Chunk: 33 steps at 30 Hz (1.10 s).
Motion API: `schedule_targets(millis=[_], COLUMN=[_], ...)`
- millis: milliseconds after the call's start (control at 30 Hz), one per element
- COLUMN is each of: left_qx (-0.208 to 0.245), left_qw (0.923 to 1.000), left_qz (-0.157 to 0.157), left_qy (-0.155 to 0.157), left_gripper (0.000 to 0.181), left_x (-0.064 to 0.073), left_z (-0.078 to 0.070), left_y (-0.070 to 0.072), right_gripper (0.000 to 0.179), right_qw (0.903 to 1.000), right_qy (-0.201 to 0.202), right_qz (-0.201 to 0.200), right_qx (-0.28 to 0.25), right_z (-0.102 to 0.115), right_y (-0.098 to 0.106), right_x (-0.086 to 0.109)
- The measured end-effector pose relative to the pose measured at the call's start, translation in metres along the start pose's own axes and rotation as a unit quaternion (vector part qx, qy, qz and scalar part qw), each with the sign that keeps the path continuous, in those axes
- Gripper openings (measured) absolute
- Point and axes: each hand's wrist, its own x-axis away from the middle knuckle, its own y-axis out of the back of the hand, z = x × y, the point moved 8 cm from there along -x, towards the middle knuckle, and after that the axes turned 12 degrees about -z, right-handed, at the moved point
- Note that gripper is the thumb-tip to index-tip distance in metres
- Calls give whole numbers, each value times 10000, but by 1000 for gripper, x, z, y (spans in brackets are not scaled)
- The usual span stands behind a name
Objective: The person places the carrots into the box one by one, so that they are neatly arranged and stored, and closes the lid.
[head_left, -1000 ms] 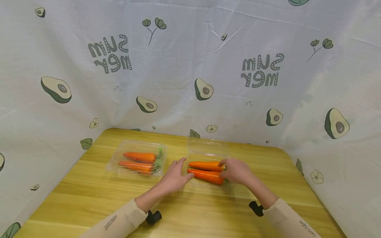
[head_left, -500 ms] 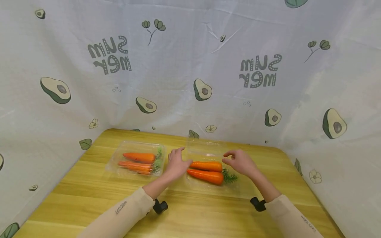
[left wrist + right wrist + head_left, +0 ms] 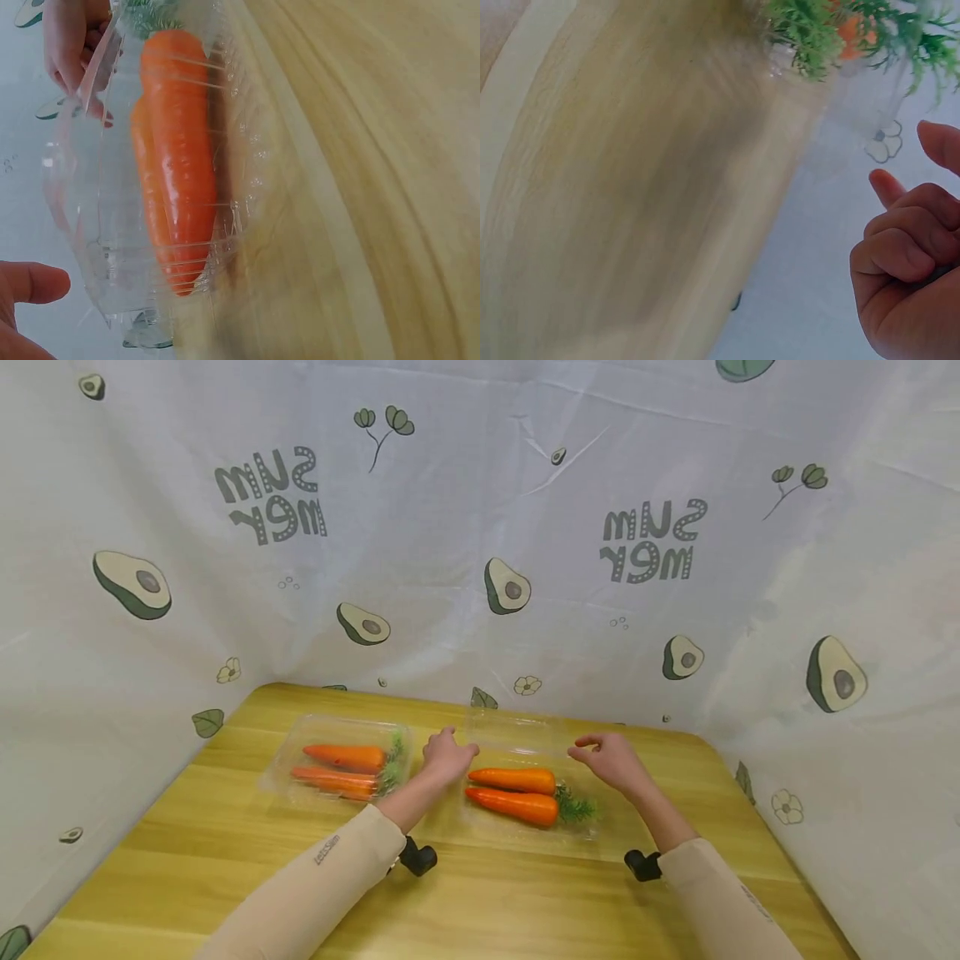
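Two orange carrots with green tops lie side by side in a clear plastic clamshell box (image 3: 525, 835) at the middle of the table; the near carrot (image 3: 513, 807) and the far carrot (image 3: 512, 779) both point left. The box's transparent lid (image 3: 513, 731) is folded back behind them. Near the left side of the lid, my left hand (image 3: 447, 756) has its thumb stretched out. My right hand (image 3: 611, 762) is by the lid's right side, index finger and thumb apart, other fingers curled. No object shows between the fingers of either hand.
A second clear box (image 3: 341, 720) with carrots (image 3: 345, 757) inside stands to the left. The wooden table (image 3: 510, 902) ends at a white curtain (image 3: 435, 527) printed with avocados, at the back and sides.
My right hand has left the carrots' green tops and moved back toward the lid's right side. The left hand has moved back from the carrot tips to the lid's left side.
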Motion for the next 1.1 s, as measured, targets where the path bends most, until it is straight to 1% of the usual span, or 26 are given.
schedule_targets(millis=[100,267,433,600,733,867,967,1100], left_qx=[-66,102,214,513,635,621,596,597], left_qw=[9998,9989,9978,9951,9940,9940,9941,9942], left_qz=[-23,157,304,479,539,581,585,582], left_qy=[199,421,542,697,714,686,688,675], left_gripper=[68,64,62,59,56,57,57,52], left_x=[-5,-15,-25,-33,-36,-36,-36,-35], left_z=[4,9,12,16,17,17,17,17], left_y=[-2,-8,-12,-16,-18,-18,-18,-17], right_gripper=[49,51,55,58,59,58,58,57], right_qw=[9999,9991,9985,9976,9963,9949,9941,9921], right_qy=[-89,-305,-392,-535,-661,-806,-841,-901], right_qz=[42,71,123,181,213,240,352,475], right_qx=[-72,-276,-359,-393,-501,-552,-586,-732], right_z=[-7,-18,-25,-33,-38,-41,-41,-39], right_y=[-4,-8,-11,-17,-20,-24,-28,-32], right_x=[-3,-10,-14,-17,-21,-23,-23,-20])
